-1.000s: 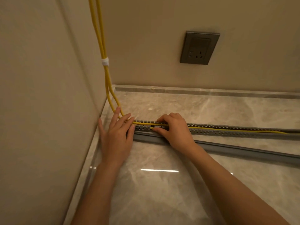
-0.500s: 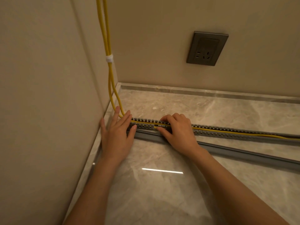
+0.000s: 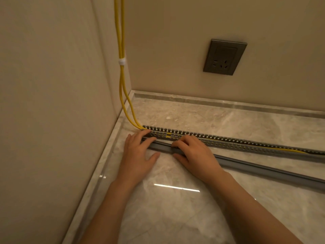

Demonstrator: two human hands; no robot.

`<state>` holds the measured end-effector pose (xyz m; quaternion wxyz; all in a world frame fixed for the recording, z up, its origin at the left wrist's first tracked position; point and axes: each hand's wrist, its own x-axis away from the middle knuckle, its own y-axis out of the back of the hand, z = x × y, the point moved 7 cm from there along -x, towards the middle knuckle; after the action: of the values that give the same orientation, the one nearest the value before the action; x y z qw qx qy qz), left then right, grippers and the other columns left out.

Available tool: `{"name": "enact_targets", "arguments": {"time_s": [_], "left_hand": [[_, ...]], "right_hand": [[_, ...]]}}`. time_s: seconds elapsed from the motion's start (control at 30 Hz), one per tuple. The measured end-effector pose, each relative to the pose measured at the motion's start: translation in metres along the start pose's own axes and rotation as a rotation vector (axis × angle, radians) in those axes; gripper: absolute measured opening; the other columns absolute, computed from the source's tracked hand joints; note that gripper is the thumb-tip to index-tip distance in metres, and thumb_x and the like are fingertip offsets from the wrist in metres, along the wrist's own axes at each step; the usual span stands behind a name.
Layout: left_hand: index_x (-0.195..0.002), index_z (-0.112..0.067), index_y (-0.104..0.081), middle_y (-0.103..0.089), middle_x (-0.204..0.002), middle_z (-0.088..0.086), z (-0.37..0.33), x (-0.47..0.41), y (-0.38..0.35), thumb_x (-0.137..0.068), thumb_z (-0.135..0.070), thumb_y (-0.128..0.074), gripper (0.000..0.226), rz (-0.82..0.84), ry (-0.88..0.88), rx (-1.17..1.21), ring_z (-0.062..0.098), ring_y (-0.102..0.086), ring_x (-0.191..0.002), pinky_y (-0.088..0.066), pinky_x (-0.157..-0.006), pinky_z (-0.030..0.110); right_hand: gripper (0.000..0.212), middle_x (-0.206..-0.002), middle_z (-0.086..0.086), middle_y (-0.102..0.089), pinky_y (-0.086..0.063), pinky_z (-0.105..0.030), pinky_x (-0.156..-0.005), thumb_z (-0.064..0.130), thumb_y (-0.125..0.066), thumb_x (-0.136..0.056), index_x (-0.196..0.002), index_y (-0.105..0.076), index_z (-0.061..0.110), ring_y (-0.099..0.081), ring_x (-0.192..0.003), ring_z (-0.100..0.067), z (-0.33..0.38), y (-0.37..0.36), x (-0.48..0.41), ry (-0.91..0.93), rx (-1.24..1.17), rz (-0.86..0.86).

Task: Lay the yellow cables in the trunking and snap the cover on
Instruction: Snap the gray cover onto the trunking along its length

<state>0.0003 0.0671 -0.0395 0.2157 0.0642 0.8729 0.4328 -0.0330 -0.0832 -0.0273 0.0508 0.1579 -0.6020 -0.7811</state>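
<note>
Two bare forearms reached forward from the bottom edge across the polished marble floor (image 3: 175, 208). The left hand (image 3: 139, 155) lay palm down with its fingers spread flat and open, gripping nothing; its fingertips rested on the left end of the trunking (image 3: 228, 142) and its thumb splayed out to the right on the floor. The right hand (image 3: 195, 154) sat just beside it, apart from it, knuckles arched, its curled fingertips pressing at the trunking's near wall and its thumb resting on the cover (image 3: 263, 170). The grey cover lay loose on the floor just in front of the trunking, running off to the right. The yellow cables (image 3: 121, 50) lay inside the slotted trunking, then curved up the corner, bound by a white tie (image 3: 121, 61). On the far wall sat a dark socket (image 3: 225, 57).
</note>
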Motion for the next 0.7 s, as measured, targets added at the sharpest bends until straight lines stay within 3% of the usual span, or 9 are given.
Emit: {"name": "enact_targets", "arguments": {"time_s": [0.17,0.33,0.4,0.47,0.57,0.63,0.7], "left_hand": [[-0.113,-0.012,-0.063,-0.053,-0.128,0.004,-0.002,-0.001,0.005,-0.072,-0.028,-0.075,0.046,0.073,-0.013,-0.075,0.025,-0.049,-0.115,-0.036,-0.104,0.042],[-0.099,-0.017,-0.064,-0.068,-0.094,-0.001,-0.019,0.002,0.012,-0.071,-0.045,-0.07,0.04,0.112,-0.18,-0.295,0.02,-0.062,-0.092,-0.037,-0.099,0.041],[-0.091,-0.023,-0.059,-0.065,-0.084,-0.007,-0.025,0.004,0.012,-0.072,-0.064,-0.053,0.046,0.178,-0.168,-0.289,0.014,-0.059,-0.08,-0.039,-0.089,0.034],[-0.078,-0.028,-0.05,-0.054,-0.071,-0.013,-0.024,0.002,0.009,-0.065,-0.079,-0.035,0.054,0.273,-0.147,-0.327,0.009,-0.047,-0.067,-0.034,-0.078,0.028],[-0.063,-0.03,-0.044,-0.044,-0.053,-0.012,-0.023,-0.002,0.013,-0.057,-0.087,-0.031,0.059,0.326,-0.118,-0.341,0.004,-0.037,-0.054,-0.023,-0.065,0.026],[-0.058,-0.028,-0.046,-0.041,-0.046,-0.011,-0.021,-0.007,0.019,-0.051,-0.091,-0.029,0.065,0.321,-0.091,-0.303,0.001,-0.036,-0.05,-0.02,-0.057,0.024],[-0.053,-0.028,-0.047,-0.042,-0.045,-0.01,-0.018,-0.011,0.025,-0.046,-0.092,-0.031,0.066,0.34,-0.064,-0.27,0.0,-0.04,-0.049,-0.019,-0.05,0.021]], "right_hand": [[0.029,-0.113,-0.003,-0.057,-0.044,-0.029,-0.085,0.028,-0.052,-0.092,-0.121,-0.052,0.021,-0.052,-0.099,-0.017,0.0,0.002,-0.007,0.041,-0.135,0.138],[0.017,-0.101,0.013,-0.062,-0.052,-0.025,-0.077,0.033,-0.052,-0.092,-0.107,-0.058,0.038,-0.059,-0.088,-0.001,-0.005,0.008,-0.008,-0.04,-0.439,0.366],[0.018,-0.099,0.013,-0.062,-0.051,-0.024,-0.075,0.03,-0.051,-0.093,-0.107,-0.058,0.039,-0.061,-0.086,-0.001,-0.004,0.013,-0.008,-0.025,-0.449,0.405],[0.021,-0.1,0.01,-0.064,-0.05,-0.022,-0.072,0.027,-0.05,-0.093,-0.111,-0.058,0.037,-0.061,-0.083,-0.001,0.0,0.015,-0.008,0.001,-0.432,0.429],[0.036,-0.103,0.011,-0.065,-0.047,-0.018,-0.069,0.043,-0.057,-0.087,-0.122,-0.049,0.039,-0.059,-0.076,0.001,0.014,0.022,-0.004,0.076,-0.308,0.388],[0.051,-0.106,0.008,-0.065,-0.05,-0.027,-0.071,0.052,-0.058,-0.082,-0.128,-0.041,0.037,-0.061,-0.083,-0.008,0.024,0.026,0.0,0.152,-0.125,0.293],[0.053,-0.109,0.003,-0.064,-0.049,-0.034,-0.07,0.05,-0.054,-0.085,-0.132,-0.035,0.033,-0.062,-0.09,-0.019,0.034,0.027,0.004,0.231,0.007,0.202]]}}
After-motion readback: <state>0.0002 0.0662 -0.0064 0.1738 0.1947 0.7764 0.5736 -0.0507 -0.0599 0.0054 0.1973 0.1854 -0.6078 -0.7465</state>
